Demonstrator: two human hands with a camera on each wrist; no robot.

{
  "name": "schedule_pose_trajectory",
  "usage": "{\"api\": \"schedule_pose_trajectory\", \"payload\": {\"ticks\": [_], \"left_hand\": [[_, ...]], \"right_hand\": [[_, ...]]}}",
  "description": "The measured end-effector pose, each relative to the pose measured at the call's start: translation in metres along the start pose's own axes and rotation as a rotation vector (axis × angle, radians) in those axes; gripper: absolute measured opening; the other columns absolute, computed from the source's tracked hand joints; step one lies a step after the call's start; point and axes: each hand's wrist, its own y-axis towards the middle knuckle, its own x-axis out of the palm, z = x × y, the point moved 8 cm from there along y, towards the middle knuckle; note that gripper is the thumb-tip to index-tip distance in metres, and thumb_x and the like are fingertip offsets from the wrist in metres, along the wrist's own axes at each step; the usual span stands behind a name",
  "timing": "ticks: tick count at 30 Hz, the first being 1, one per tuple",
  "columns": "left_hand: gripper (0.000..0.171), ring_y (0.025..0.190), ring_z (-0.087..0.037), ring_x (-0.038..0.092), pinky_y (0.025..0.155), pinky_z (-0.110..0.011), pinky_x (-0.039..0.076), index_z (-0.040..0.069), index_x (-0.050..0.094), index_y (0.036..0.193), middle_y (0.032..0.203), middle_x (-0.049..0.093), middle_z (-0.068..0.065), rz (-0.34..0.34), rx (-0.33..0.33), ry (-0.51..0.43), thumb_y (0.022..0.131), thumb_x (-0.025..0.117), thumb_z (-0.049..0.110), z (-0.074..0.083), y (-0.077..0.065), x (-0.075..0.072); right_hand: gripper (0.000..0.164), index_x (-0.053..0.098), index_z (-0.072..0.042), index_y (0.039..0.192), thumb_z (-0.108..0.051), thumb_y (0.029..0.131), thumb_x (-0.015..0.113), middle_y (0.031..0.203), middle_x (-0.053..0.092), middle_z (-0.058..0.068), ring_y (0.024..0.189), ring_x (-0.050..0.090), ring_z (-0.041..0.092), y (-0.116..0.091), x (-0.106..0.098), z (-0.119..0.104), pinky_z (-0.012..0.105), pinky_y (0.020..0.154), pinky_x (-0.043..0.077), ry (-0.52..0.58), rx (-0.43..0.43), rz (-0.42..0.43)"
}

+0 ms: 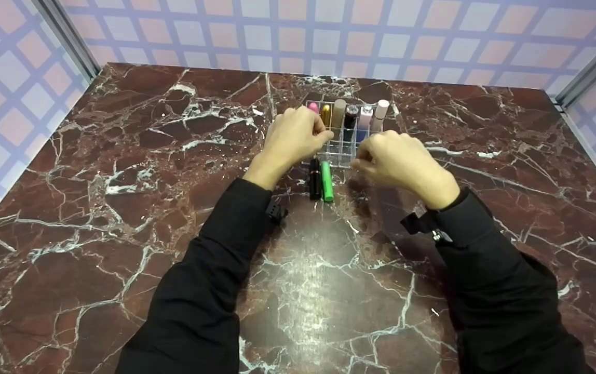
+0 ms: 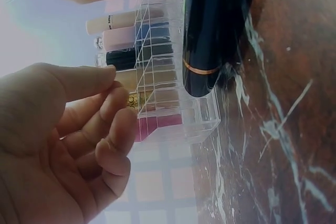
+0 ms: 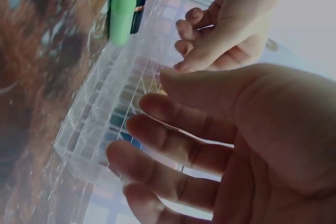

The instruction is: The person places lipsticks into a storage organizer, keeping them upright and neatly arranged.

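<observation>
A transparent compartment organizer (image 1: 340, 159) stands on the table, with several cosmetic tubes upright in its back row. Among them are a gold tube (image 1: 326, 115), a beige tube (image 1: 339, 111), a dark tube (image 1: 350, 117) and a pale-capped tube (image 1: 382, 109). My left hand (image 1: 294, 134) hovers at the organizer's left side, its fingers loosely curled with nothing visible between them. At the front right corner is my right hand (image 1: 401, 160), fingers relaxed and slightly bent, holding nothing. Before the organizer lie a black tube (image 2: 202, 35) with a gold ring and a green tube (image 3: 125, 6), side by side.
The red-brown marbled table (image 1: 121, 249) stretches out on both sides and toward me. Behind it rises a checked wall panel (image 1: 293, 39), with metal corner posts at left and right.
</observation>
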Motion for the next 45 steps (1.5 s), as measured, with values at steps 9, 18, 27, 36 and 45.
{"api": "schedule_pose_trajectory", "payload": {"ticks": [9,18,27,36,45], "left_hand": [[0.031,0.052,-0.006,0.045,0.047,-0.019,0.036,0.015,0.076,0.081,0.075,0.071,0.003,-0.102,-0.064,0.046,0.098,0.072,0.04,-0.006,-0.002,0.008],[0.025,0.061,-0.01,0.054,0.053,-0.021,0.041,0.016,0.079,0.088,0.083,0.074,0.001,-0.13,-0.044,0.046,0.094,0.077,0.039,-0.006,-0.001,0.013],[0.024,0.064,-0.011,0.058,0.058,-0.023,0.046,0.018,0.078,0.086,0.083,0.074,0.003,-0.129,-0.044,0.025,0.092,0.078,0.04,-0.005,-0.001,0.013],[0.038,0.054,-0.008,0.047,0.052,-0.022,0.04,0.018,0.064,0.068,0.065,0.062,0.005,-0.139,-0.05,0.037,0.089,0.08,0.046,-0.006,-0.001,0.016],[0.042,0.058,-0.01,0.051,0.055,-0.025,0.042,0.018,0.062,0.066,0.064,0.06,0.005,-0.172,-0.056,0.077,0.09,0.079,0.048,-0.006,-0.002,0.019]], "right_hand": [[0.038,0.074,-0.01,0.085,-0.042,0.103,0.063,0.065,0.062,0.0,0.053,0.057,0.015,-0.002,0.017,-0.023,0.035,0.054,0.056,0.05,-0.079,-0.106],[0.057,0.049,-0.018,0.061,-0.056,0.102,0.057,0.055,0.047,-0.003,0.051,0.052,0.017,-0.001,0.034,-0.042,0.041,0.056,0.056,-0.034,-0.094,-0.137],[0.056,0.051,-0.016,0.063,-0.058,0.1,0.061,0.06,0.056,0.002,0.056,0.06,0.023,0.003,0.047,-0.034,0.045,0.06,0.058,-0.082,-0.058,-0.172],[0.058,0.045,-0.019,0.061,-0.059,0.1,0.06,0.059,0.053,0.0,0.061,0.063,0.023,0.002,0.051,-0.03,0.049,0.068,0.06,-0.084,-0.046,-0.235],[0.059,0.045,-0.019,0.06,-0.061,0.101,0.055,0.058,0.053,0.0,0.062,0.064,0.024,0.002,0.053,-0.028,0.051,0.071,0.06,-0.094,-0.035,-0.267]]}}
